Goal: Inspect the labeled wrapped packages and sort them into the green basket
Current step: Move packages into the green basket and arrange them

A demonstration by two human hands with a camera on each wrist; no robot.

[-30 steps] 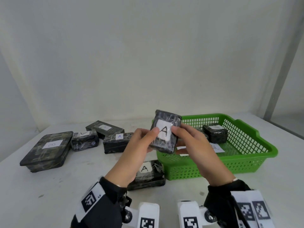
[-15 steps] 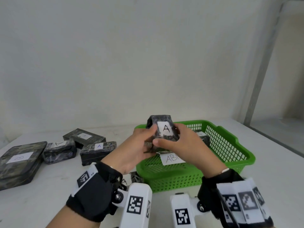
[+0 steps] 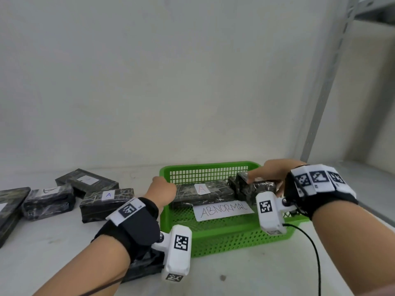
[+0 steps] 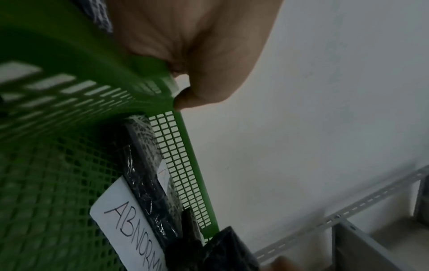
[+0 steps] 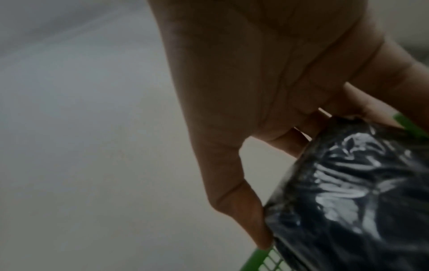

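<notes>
The green basket (image 3: 224, 233) is hard plastic with little square holes all over its walls and floor. Inside it lies a long flat package (image 3: 203, 193), black and wrapped in shiny, crinkly film, with a white sticker that has a red A. In front of that lies a white paper sign (image 3: 223, 210) that says ABNORMAL. The right hand (image 3: 271, 174) holds a small blocky package (image 5: 348, 192) in the basket's far right corner, thumb on one side and fingers on the other. The left hand (image 3: 162, 190) is at the basket's left rim with its fingers curled; it seems to be pinching the rim, but the view is blurry. More wrapped black packages (image 3: 105, 201) sit on the white table (image 3: 53, 242) to the left.
</notes>
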